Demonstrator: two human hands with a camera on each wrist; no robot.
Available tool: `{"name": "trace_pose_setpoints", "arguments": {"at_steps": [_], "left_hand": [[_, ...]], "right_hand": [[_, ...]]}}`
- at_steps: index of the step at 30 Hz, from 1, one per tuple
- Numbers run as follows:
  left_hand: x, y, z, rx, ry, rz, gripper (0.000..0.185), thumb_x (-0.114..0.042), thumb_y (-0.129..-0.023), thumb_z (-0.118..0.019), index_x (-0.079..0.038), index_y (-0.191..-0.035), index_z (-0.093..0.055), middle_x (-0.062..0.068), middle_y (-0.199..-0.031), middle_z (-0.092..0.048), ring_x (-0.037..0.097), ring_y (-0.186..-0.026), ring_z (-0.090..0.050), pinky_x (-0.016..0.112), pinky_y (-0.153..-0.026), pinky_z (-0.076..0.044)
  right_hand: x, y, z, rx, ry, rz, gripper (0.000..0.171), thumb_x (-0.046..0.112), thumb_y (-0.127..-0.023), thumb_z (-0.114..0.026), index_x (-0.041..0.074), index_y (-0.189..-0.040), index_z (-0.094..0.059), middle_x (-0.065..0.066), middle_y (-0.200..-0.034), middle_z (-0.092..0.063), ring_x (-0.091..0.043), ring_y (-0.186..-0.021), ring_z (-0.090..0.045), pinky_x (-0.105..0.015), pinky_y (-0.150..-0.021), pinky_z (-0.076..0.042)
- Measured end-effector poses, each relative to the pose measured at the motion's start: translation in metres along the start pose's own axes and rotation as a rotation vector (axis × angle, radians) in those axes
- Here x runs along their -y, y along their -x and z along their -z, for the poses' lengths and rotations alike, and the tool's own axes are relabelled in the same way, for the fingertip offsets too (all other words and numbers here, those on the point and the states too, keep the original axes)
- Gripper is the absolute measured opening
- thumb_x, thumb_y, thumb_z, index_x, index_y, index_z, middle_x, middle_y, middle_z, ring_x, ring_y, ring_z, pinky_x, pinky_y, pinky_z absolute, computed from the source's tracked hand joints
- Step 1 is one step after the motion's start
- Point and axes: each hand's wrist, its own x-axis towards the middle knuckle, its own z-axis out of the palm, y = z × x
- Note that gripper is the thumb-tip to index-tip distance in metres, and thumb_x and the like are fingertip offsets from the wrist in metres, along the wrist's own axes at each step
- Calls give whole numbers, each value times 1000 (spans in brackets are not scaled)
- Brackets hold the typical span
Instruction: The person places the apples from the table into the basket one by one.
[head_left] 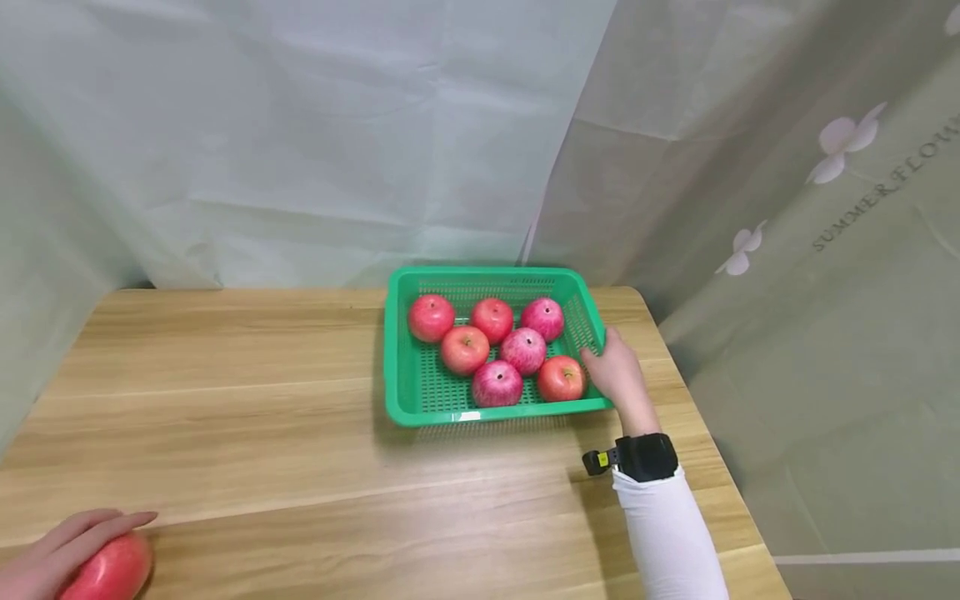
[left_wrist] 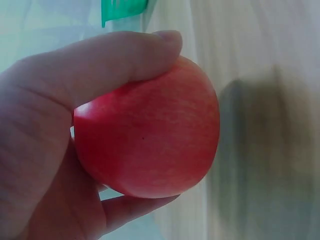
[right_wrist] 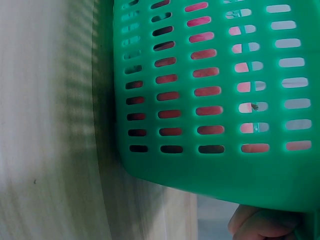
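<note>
A green slotted plastic basket point(head_left: 397, 367) stands at the back of the wooden table with several red apples point(head_left: 465, 350) in it. My right hand point(head_left: 621, 375) grips the basket's right rim, thumb on the inner side. In the right wrist view the basket's slotted wall point(right_wrist: 210, 170) fills most of the picture, and only a few fingers point(right_wrist: 265, 222) show at the lower edge. At the table's near left, my left hand point(head_left: 63, 550) holds one red apple point(head_left: 112, 571). The left wrist view shows the thumb and fingers curled round that apple point(left_wrist: 150, 135), with its shadow on the wood beside it.
The wooden table point(head_left: 247, 400) reaches to a pale hanging cloth point(head_left: 300, 125) at the back. A printed curtain point(head_left: 810, 350) hangs along the right side. The right wrist wears a black strapped device point(head_left: 647, 457).
</note>
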Motion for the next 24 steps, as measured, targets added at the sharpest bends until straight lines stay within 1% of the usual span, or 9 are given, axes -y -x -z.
{"name": "trace_pose_setpoints", "arguments": {"at_steps": [1, 4, 5, 8, 10, 14, 17, 21, 24], "left_hand": [[-2, -2, 2, -14, 16, -10, 83, -44, -75, -96, -18, -144, -58, 21, -133, -56, 7, -101, -56, 28, -63, -49], [-11, -6, 7, -15, 48, 16, 86, -46, -75, -96, -16, -144, -57, 21, -136, -55, -2, -98, -51, 23, -62, -48], [-16, -9, 10, -2, 54, 21, 85, -46, -76, -96, -12, -143, -57, 21, -137, -55, 2, -101, -54, 22, -62, -48], [-32, -15, 17, 10, 64, 26, 82, -47, -75, -96, -12, -140, -61, 20, -138, -55, 9, -101, -58, 21, -62, -50], [-42, -20, 22, -3, 86, -23, 81, -42, -73, -98, -11, -138, -62, 17, -138, -54, 7, -100, -56, 21, -62, -51], [-65, -34, 29, -176, 107, -218, 85, -33, -62, -105, -15, -134, -65, -3, -136, -49, -3, -103, -49, 18, -63, -52], [-87, -45, 38, -284, 85, -320, 88, -29, -57, -107, -23, -135, -66, -11, -134, -45, -4, -105, -50, 16, -65, -53], [-120, -64, 55, -315, 51, -378, 88, -27, -59, -107, -30, -137, -65, -10, -134, -48, 3, -102, -57, 17, -71, -54], [-141, -81, 67, -332, 55, -447, 90, -24, -59, -107, -29, -138, -65, -9, -135, -50, 7, -103, -59, 22, -73, -58]], "right_hand": [[0, 0, 0, 1, 0, 0, 57, 29, -109, -56, -5, -153, -40, -28, -131, -61, -42, -115, -61, -56, -91, -53], [2, 0, 0, 6, -1, 0, 57, 29, -109, -56, -4, -153, -40, -28, -131, -62, -42, -114, -62, -55, -90, -54], [2, 0, 0, 6, -1, 0, 57, 29, -109, -57, -4, -152, -40, -28, -131, -62, -42, -114, -62, -55, -89, -54], [2, 0, 1, 7, 2, 2, 56, 29, -109, -57, -4, -151, -40, -28, -130, -62, -41, -112, -62, -54, -88, -54], [2, -1, 1, 10, 8, 4, 56, 29, -109, -57, -4, -151, -40, -28, -130, -62, -41, -113, -62, -54, -88, -54], [1, -1, 1, 9, 13, 5, 57, 29, -109, -56, -5, -152, -39, -29, -131, -62, -42, -115, -62, -55, -89, -54], [1, -1, 2, 10, 13, 8, 58, 29, -109, -56, -5, -152, -39, -29, -132, -61, -43, -116, -62, -56, -91, -53], [0, 0, 2, 13, 13, 11, 59, 29, -109, -56, -6, -153, -38, -30, -133, -61, -44, -117, -61, -57, -93, -52], [-1, 0, 2, 18, 7, 10, 59, 28, -109, -55, -7, -153, -38, -30, -134, -60, -44, -120, -60, -58, -95, -52]]}}
